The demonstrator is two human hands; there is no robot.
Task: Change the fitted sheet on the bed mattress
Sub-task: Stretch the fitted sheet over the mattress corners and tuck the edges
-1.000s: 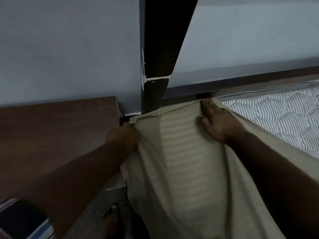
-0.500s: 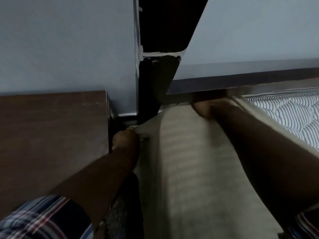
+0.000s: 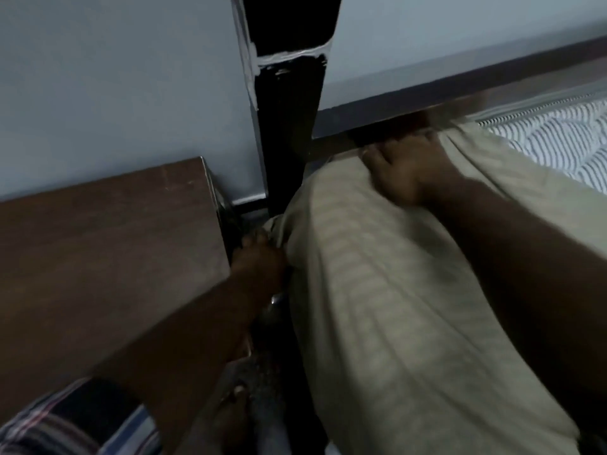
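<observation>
Nearest the camera, a plaid sleeve [image 3: 49, 421] covers the left upper arm, and a bare foot [image 3: 226, 412] stands on the dark floor in the narrow gap between a brown wooden side table [image 3: 108, 257] and the bed. The beige fitted sheet [image 3: 387, 307] lies draped over the near corner of the mattress [image 3: 558, 139] and hangs down its side.

The left arm reaches forward and down into that gap. The left hand [image 3: 259, 261] is curled round the bunched edge of the sheet at the corner, low beside the table's edge; it seems to be gripping the hem, though blur makes the fingers hard to read. The right arm stretches across the sheet to the top edge, where the right hand [image 3: 407, 172] presses on the cloth with fingers bent over the mattress end, just under the dark headboard rail [image 3: 460, 90]. Whether those fingers pinch fabric or merely push it down I cannot tell.

Beyond, striped quilting lies bare to the right, so most of the mattress looks uncovered yet.

The likely trouble: the elastic corner may spring back off if the left hand lets go before the hem is under the mattress. The tight gap could also scrape knuckles against the table.
</observation>
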